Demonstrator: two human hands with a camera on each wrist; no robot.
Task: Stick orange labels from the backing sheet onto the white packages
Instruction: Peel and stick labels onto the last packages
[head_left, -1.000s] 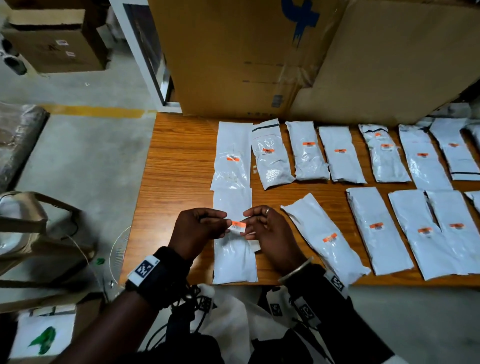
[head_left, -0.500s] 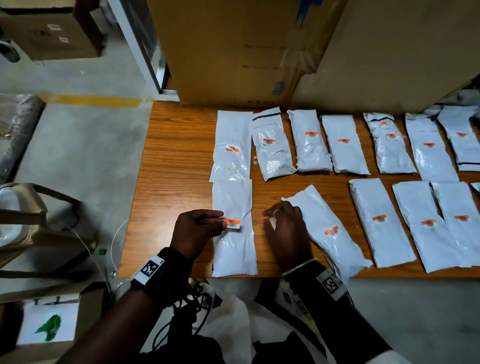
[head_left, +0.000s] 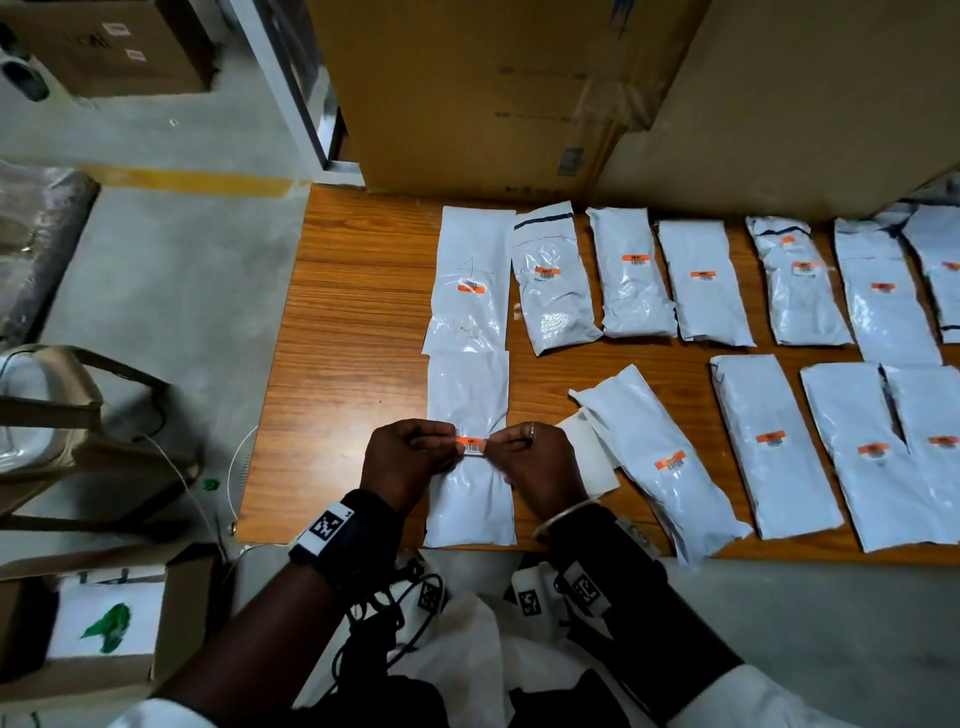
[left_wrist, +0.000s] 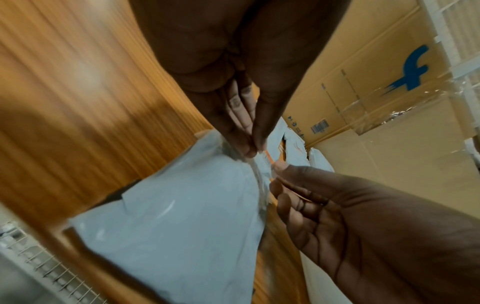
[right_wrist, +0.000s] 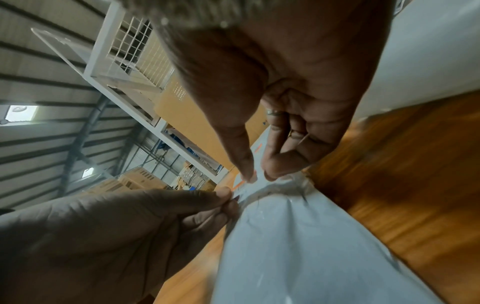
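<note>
Both hands, right hand (right_wrist: 285, 98) and left hand (right_wrist: 111, 232), pinch an orange label (right_wrist: 237, 186) over a white package (right_wrist: 298, 246).

Packages (head_left: 701, 283) in two rows on table (head_left: 353, 322), boxes (head_left: 493, 93) behind.

We read a blue "f" logo on the cardboard box (left_wrist: 384, 82) beyond the pinch | a handwritten "4" on the white package (head_left: 470, 280) just past the held one | barcode print on the orange labels too small to read.
</note>
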